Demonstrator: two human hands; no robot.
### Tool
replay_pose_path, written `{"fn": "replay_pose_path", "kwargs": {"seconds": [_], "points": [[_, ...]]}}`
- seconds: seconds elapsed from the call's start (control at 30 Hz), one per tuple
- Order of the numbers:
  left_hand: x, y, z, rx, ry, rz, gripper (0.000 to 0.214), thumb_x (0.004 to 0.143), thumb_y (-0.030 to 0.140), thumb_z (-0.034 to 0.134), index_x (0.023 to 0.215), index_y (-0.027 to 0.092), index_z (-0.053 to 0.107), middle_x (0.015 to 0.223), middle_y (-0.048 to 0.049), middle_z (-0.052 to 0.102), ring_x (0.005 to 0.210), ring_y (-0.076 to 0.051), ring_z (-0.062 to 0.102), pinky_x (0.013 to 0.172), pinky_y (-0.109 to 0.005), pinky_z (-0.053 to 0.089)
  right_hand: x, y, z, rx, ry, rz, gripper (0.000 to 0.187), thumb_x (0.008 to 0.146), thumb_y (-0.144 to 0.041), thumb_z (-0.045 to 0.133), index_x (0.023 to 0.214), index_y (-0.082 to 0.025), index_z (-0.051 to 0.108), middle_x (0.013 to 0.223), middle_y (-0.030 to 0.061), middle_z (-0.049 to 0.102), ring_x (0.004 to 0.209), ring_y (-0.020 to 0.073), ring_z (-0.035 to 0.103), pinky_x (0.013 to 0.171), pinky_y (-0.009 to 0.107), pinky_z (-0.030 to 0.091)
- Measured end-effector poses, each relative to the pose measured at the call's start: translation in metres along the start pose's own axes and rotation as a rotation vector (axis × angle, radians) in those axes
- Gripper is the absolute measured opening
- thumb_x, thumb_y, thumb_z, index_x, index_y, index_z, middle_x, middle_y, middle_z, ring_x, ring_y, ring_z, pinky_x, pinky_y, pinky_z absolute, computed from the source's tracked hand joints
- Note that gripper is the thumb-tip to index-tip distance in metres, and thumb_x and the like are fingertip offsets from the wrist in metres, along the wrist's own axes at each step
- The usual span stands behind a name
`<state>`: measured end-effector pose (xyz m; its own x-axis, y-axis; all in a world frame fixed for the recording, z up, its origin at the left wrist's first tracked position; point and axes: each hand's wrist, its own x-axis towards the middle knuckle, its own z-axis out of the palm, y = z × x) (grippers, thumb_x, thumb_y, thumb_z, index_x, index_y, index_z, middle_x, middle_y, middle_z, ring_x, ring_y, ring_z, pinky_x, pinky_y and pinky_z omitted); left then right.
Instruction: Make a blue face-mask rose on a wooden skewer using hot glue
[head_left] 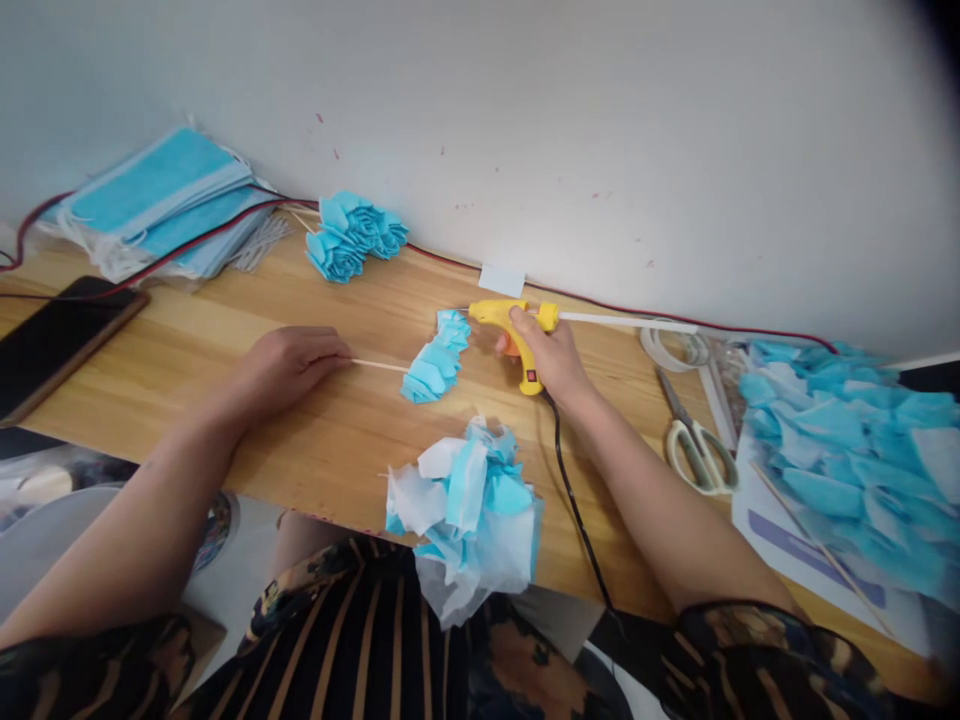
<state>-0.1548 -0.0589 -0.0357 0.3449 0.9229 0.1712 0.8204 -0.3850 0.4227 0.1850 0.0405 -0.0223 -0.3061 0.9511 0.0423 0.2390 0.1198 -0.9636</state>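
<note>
My left hand [296,365] pinches one end of a thin wooden stick [379,365]. The stick's other end meets a gathered strip of blue petals [436,358] lying on the wooden table. My right hand [551,350] is wrapped round a yellow glue gun [501,313], with a finger at its orange trigger. The gun's nozzle points left at the upper end of the petal strip; whether it touches is hard to tell. A long white glue stick [626,321] sticks out of its back. Nearer my body, a heap of loose blue and white petals [469,500] overhangs the table edge.
Finished blue flowers [352,235] lie by the wall. Blue face masks [161,195] and a phone [67,335] are at left. Scissors [694,440], a tape roll [673,345] and a large pile of blue petals [855,450] are at right. A black cord [568,480] hangs from the gun.
</note>
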Motion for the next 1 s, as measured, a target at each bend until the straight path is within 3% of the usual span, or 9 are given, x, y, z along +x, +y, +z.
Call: {"fn": "replay_pose_path", "kwargs": {"seconds": [0.2,0.4,0.6,1.0], "points": [[0.0,0.001,-0.001,0.004,-0.006,0.005,0.041,0.106,0.045,0.039,0.091,0.02,0.069,0.092,-0.0065,0.074,0.083,-0.02,0.066,0.075,-0.03,0.047,0.006,0.01,0.007,0.004,0.021,0.035,0.068,0.081,-0.085,0.057,0.063,-0.02,0.064,0.064,0.0056,0.07,0.062,0.0161,0.066,0.062,0.027,0.053],[0.0,0.002,-0.001,0.013,-0.014,-0.006,0.038,0.106,0.042,0.041,0.091,0.02,0.069,0.093,-0.0065,0.074,0.085,-0.02,0.067,0.077,-0.028,0.046,0.006,0.009,0.01,0.063,0.007,0.034,0.065,0.074,-0.085,0.065,0.065,-0.021,0.065,0.061,0.0035,0.068,0.056,0.015,0.063,0.063,0.028,0.055],[0.0,0.001,0.0,0.012,-0.011,-0.003,0.038,0.105,0.042,0.04,0.091,0.021,0.069,0.093,-0.0064,0.074,0.085,-0.02,0.068,0.077,-0.028,0.047,0.005,0.009,0.01,-0.005,-0.008,0.04,0.064,0.078,-0.083,0.062,0.062,-0.02,0.063,0.059,0.0036,0.066,0.056,0.0146,0.061,0.054,0.026,0.049],[-0.001,0.001,-0.001,0.004,-0.01,0.025,0.042,0.108,0.042,0.039,0.092,0.018,0.07,0.093,-0.007,0.073,0.084,-0.02,0.066,0.077,-0.031,0.048,0.004,0.003,0.015,-0.062,-0.015,0.029,0.067,0.08,-0.083,0.061,0.054,-0.021,0.062,0.055,0.0034,0.065,0.053,0.0134,0.058,0.059,0.027,0.049]]}}
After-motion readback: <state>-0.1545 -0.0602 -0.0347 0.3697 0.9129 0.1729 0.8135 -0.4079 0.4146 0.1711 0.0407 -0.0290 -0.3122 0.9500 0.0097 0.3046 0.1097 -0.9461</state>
